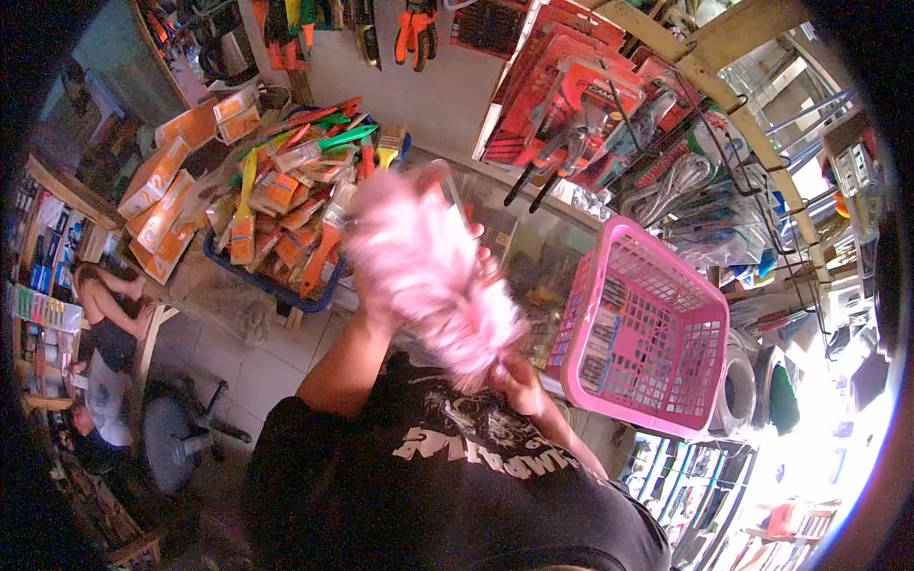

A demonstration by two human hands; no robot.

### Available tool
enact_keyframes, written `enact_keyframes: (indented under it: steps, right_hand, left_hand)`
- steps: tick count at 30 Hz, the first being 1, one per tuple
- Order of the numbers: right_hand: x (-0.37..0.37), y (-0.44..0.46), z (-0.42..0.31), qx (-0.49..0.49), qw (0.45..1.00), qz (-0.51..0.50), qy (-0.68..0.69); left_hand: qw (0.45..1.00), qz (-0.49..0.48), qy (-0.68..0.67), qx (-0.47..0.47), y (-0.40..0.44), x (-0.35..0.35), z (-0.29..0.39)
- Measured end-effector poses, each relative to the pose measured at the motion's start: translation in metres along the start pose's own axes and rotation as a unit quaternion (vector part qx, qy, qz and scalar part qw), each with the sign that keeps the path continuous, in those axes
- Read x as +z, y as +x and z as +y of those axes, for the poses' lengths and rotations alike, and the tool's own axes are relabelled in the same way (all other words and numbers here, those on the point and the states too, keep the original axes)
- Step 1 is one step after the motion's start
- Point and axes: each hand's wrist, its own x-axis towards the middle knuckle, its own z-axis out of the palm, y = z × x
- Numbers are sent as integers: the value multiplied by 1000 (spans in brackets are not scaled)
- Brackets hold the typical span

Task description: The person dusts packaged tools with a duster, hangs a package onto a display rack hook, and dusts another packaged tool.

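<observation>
A pink-and-white fluffy duster (433, 276), smeared by motion, spans the space in front of my chest. My right hand (517, 383) is closed around its lower end. Behind the fluff is my left hand (377, 306), mostly covered; a few of its fingertips show on the far side, curled around something. A flat piece with a reddish edge (440, 183) sticks out above the fluff, too hidden to name. Just beyond my left hand stands a blue basket (319, 303) heaped with paintbrushes (286, 195).
A pink plastic basket (719, 376) stands right on the glass counter (533, 243). Red carded tools (581, 114) and pliers (416, 36) hang at the back. Orange boxes (157, 205) lie left. Another person (112, 376) and a swivel chair (176, 443) are at lower left.
</observation>
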Motion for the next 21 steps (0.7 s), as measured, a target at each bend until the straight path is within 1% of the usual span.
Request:
enact_keyframes:
  steps: [1,2,3,4,5,6,7,8,9,10,11,12,14,15,16,17,18,19,20,21]
  right_hand:
    - [-3,-1,7,20,1000,11,14]
    - [-5,-2,11,40,999,21,27]
    - [-7,-1,11,59,997,31,39]
    - [-6,0,8,21,1000,23,5]
    - [-4,1,1,-18,999,16,-30]
    - [-1,0,-5,-56,996,10,-63]
    - [-1,0,-7,-94,991,5,-97]
    - [-7,-5,-5,11,995,13,-95]
    - [-8,-4,-1,29,998,34,-55]
    - [-10,-4,4,47,997,54,-14]
    - [-10,-4,6,64,995,74,27]
    - [-11,-5,6,58,997,49,-29]
    - [-15,-9,3,45,989,-1,-141]
    - [-17,-9,2,38,979,-27,-198]
    - [-20,-10,11,24,985,-7,-172]
    - [-22,-11,21,9,989,12,-146]
    - [-26,-12,33,10,988,32,-153]
    - [-17,-12,23,-4,990,83,-114]
    - [-8,-13,13,-22,988,133,-76]
    - [-8,-17,4,-20,991,100,-91]
  left_hand:
    - [992,47,69,97,-2,8,-3]
    - [987,135,5,84,-6,-5,-5]
    - [993,109,28,48,-8,-24,-7]
    - [995,82,52,11,-5,-30,-7]
    - [998,32,-19,-50,0,-34,-3]
    - [990,-9,-82,-117,9,-23,4]
    - [998,13,-44,-53,6,-24,0]
    - [999,35,-5,12,-1,-25,-6]
    - [995,58,33,77,-5,-26,-9]
    - [979,148,70,123,1,2,-10]
    - [981,134,70,119,-1,-1,-8]
    - [994,77,13,72,-6,-34,-10]
    - [995,9,-86,-46,3,-41,-8]
    - [985,-3,-127,-116,15,-13,-4]
    - [991,-32,-97,-82,18,-9,-9]
    - [998,-14,-62,-29,15,-5,-12]
    - [999,9,-23,24,12,-1,-16]
    - [997,35,16,74,9,3,-19]
    - [997,28,-4,69,9,2,-22]
    - [998,21,-23,62,9,-2,-25]
